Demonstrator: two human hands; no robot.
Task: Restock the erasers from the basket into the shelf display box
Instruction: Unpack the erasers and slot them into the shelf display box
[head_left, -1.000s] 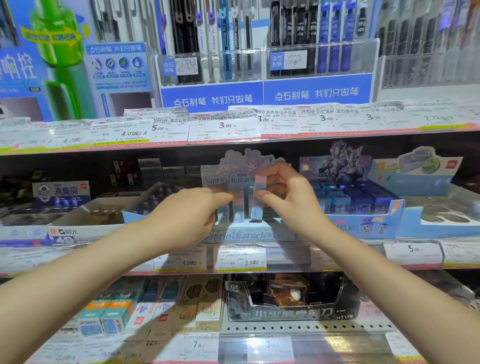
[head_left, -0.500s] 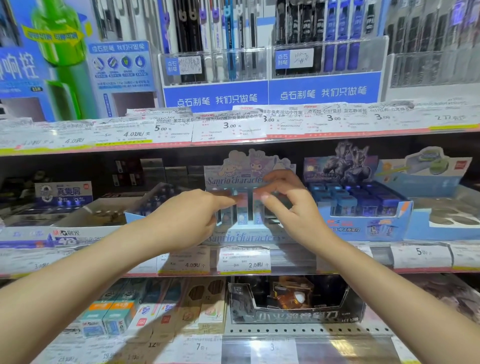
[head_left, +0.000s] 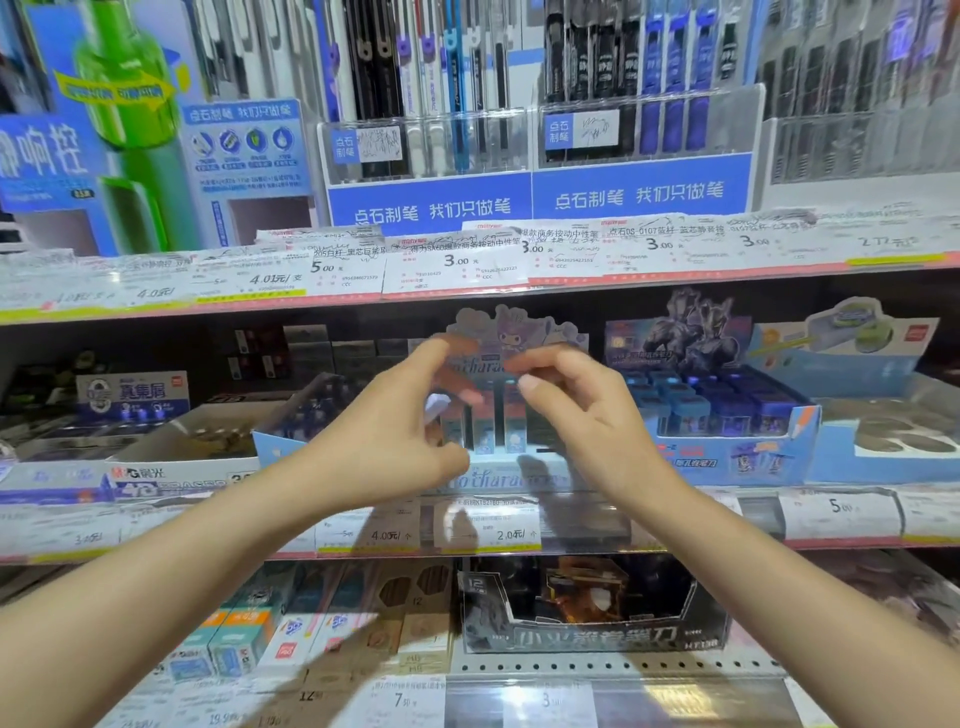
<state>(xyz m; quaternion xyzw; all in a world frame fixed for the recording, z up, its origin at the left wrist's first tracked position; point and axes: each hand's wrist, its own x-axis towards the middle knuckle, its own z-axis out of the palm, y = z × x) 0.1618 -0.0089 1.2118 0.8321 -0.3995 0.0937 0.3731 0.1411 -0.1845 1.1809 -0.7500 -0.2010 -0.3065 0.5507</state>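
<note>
Your left hand (head_left: 384, 441): fingers loosened and spread, holding nothing, lifted clear of the erasers (head_left: 485, 426) it steadied a second ago. Erasers: upright in a row in the display box (head_left: 524, 478), mid-shelf, between your hands. Your right hand (head_left: 576, 410): relaxed, empty, drawn back too, so this batch looks seated; basket not in view.

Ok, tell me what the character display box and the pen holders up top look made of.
Display box: looks like printed cardboard, matte, with a die-cut character header and folded front lip. Pen holders: look like clear rigid plastic, probably acrylic; the pens show through and the edges catch glare. Motion blur leaves the box's finish uncertain.
</note>
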